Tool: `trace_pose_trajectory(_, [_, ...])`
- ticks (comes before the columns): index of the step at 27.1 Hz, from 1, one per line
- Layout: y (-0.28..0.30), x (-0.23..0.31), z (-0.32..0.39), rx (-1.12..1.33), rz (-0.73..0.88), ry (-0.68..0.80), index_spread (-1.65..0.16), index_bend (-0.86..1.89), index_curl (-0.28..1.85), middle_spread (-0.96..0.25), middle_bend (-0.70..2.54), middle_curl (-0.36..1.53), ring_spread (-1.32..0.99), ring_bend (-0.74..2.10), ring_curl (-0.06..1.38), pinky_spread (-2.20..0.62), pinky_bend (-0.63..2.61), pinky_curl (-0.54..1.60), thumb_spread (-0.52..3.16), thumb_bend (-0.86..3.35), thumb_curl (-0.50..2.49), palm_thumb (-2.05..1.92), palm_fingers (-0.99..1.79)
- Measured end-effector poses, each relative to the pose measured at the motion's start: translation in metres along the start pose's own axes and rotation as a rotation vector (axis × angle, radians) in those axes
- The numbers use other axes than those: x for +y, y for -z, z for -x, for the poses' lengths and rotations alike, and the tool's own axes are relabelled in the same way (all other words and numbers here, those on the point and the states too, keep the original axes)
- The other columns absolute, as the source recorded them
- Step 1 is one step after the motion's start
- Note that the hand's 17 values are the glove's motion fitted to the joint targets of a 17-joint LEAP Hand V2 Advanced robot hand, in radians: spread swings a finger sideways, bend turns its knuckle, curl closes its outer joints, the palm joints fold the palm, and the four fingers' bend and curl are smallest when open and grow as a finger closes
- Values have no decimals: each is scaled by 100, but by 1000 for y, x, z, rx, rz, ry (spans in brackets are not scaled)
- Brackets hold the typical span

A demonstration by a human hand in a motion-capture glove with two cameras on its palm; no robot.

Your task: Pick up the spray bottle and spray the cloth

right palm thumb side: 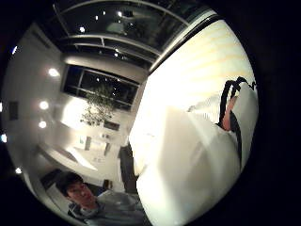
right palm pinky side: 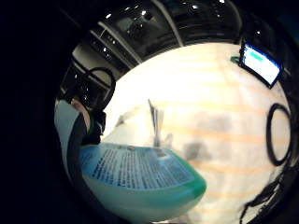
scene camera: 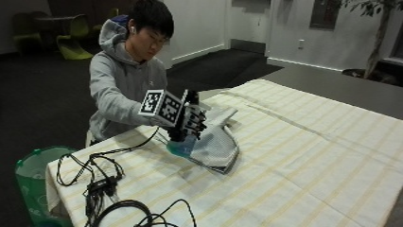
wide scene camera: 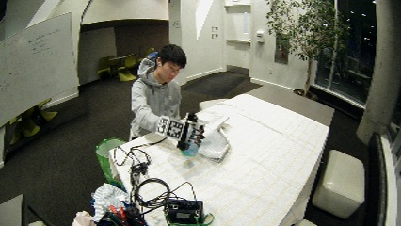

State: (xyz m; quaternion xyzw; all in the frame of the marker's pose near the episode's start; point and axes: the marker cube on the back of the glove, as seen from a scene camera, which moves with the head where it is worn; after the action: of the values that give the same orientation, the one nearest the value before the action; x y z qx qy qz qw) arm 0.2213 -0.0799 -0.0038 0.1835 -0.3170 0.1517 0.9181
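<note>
In the outside view my gloved right hand (scene camera: 188,120) grips the spray bottle (scene camera: 180,147) round its upper part and holds it upright. Its teal base hangs just above the striped tablecloth (scene camera: 296,156). The folded pale cloth (scene camera: 217,142) lies right beside the bottle, on the side away from the person, with one corner raised behind the hand. The little finger side palm view shows the bottle's printed label and green base (right palm pinky side: 140,172) close to the palm, with the cloth (right palm pinky side: 138,123) beyond it. In the wide outside view the hand (wide scene camera: 191,131) and bottle (wide scene camera: 190,149) are by the table's near left edge.
Black cables and a small box (scene camera: 100,182) lie on the table corner to the person's right. A green bin (scene camera: 34,175) stands on the floor by that corner. A screen (right palm pinky side: 259,63) and a cable loop (right palm pinky side: 278,135) sit farther along the table.
</note>
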Motion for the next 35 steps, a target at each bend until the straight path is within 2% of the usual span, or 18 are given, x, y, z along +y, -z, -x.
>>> trace_pose_trajectory(6, [4,9,54,147,181,88,-18,58,52,-4,65,51,-17,55,44,-25,32,40,5,-3,65,97,140])
trace_pose_trajectory(12, [-5,23,93,369,273,155,-18,59,53,-4,66,51,-17,55,45,-26,33,41,2,-3,66,96,140])
trace_pose_trajectory(20, [-48,49,94,437,443,115,-18,58,54,-4,67,51,-17,56,45,-27,34,42,-1,-3,67,96,140])
trace_pose_trajectory(28, [-68,62,89,472,488,109,-18,58,54,-4,67,50,-17,56,45,-27,34,43,-2,-3,68,96,139])
trace_pose_trajectory(35, [-57,65,107,496,470,123,-18,58,55,-5,67,50,-17,56,46,-27,34,43,-2,-3,68,96,139])
